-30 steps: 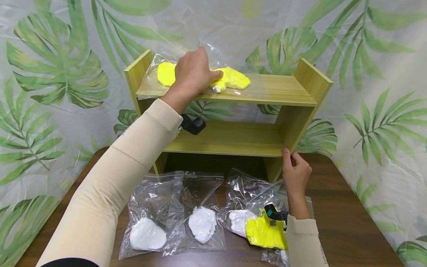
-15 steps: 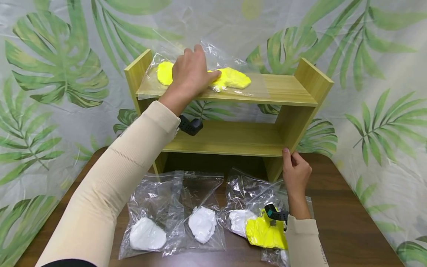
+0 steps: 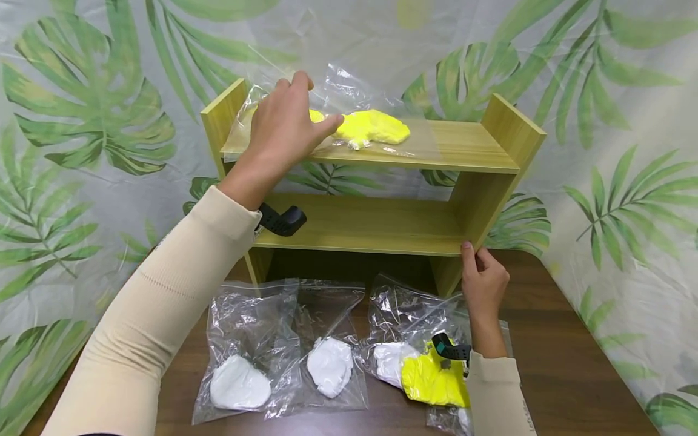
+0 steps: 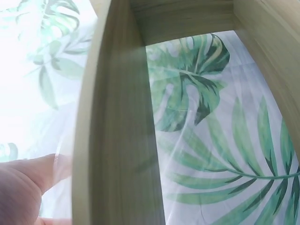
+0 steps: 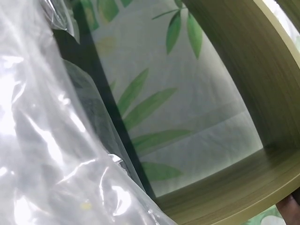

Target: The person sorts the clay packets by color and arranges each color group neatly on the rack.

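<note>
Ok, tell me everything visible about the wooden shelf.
The shelf looks like pale, grained wood: two side panels rising past a top board, a middle board below, open behind. It stands upright on the table. Bagged yellow material lies on top; the right hand grips the shelf's right side at the middle board.

Backdrop [image 3: 616,79]: pale cloth, printed green leaves, some broad and deeply split, others narrow-fronded. Table [image 3: 578,357]: dark brown, wood grain, far right corner rounded, pale sheen in foreground. Left clear bag [image 3: 248,333]: lies on table, smooth white lump [image 3: 240,383] in nearer end. Second clear bag [image 3: 323,321] just beside, crinkled white lump [image 3: 330,367] inside.
</note>
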{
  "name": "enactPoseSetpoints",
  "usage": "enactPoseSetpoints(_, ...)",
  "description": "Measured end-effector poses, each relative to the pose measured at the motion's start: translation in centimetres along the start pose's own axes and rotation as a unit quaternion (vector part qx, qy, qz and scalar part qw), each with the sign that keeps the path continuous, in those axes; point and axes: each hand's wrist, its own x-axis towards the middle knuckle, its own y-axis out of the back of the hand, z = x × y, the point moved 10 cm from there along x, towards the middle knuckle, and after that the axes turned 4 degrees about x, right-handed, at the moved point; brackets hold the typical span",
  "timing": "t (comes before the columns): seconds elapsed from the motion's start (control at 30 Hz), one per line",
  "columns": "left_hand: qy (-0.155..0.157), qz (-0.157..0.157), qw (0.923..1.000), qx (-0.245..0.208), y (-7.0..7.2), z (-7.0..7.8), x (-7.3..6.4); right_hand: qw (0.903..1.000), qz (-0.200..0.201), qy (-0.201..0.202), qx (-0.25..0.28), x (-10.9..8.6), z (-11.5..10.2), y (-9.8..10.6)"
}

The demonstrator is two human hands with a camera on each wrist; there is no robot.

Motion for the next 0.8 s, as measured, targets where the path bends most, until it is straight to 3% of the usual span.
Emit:
enactPoseSetpoints(0.3,-0.035,0.048,0.997,-0.05,1.5,-0.8,-2.6,1.0,0.006,0.002,0.0,0.0,0.1,0.3)
enactPoseSetpoints(0.8,-0.024,0.121,0.976,-0.18,3.5,-3.5,-6.5,1.0,0.003,0.008,-0.003,0.2,0.2,0.6)
